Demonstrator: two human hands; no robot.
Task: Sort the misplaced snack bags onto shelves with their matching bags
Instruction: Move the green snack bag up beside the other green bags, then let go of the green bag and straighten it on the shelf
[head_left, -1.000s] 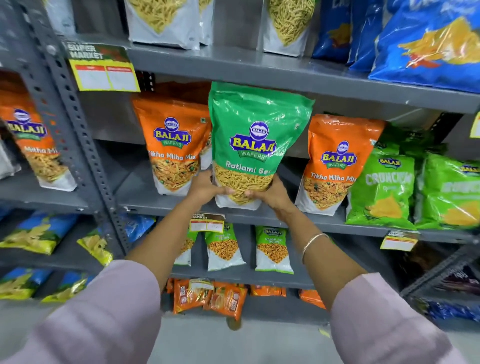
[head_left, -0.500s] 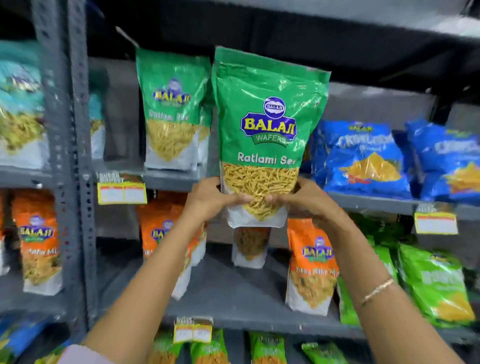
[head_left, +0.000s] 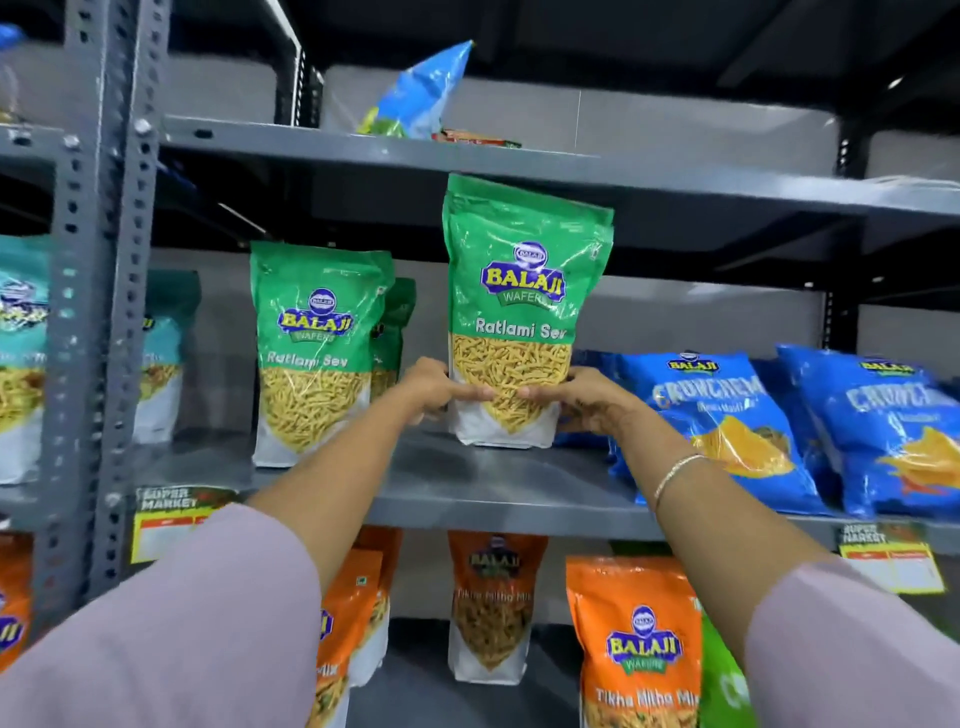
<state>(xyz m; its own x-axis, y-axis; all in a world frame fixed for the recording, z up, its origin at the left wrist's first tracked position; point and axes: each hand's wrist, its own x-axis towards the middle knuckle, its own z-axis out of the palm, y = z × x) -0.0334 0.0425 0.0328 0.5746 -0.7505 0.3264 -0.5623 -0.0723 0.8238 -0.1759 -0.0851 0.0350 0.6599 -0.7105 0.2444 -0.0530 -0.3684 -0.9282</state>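
A green Ratlami Sev bag (head_left: 519, 291) stands upright on the grey middle shelf (head_left: 493, 499). My left hand (head_left: 431, 387) grips its lower left side and my right hand (head_left: 587, 400) grips its lower right side. To its left on the same shelf stand matching green Ratlami Sev bags (head_left: 314, 348), one behind the other. Blue Crunchem bags (head_left: 727, 426) lie just right of the held bag.
Orange Tikha Mitha Mix bags (head_left: 639, 644) fill the shelf below. A blue bag (head_left: 421, 93) leans on the top shelf. Teal bags (head_left: 21, 353) sit in the left bay beyond a grey upright post (head_left: 98, 312). Yellow price tags (head_left: 891, 558) hang on the shelf edge.
Both hands lifted the green bag from the orange-bag shelf up to the shelf above, and it now rests there beside the matching green bags. The view tilted upward.
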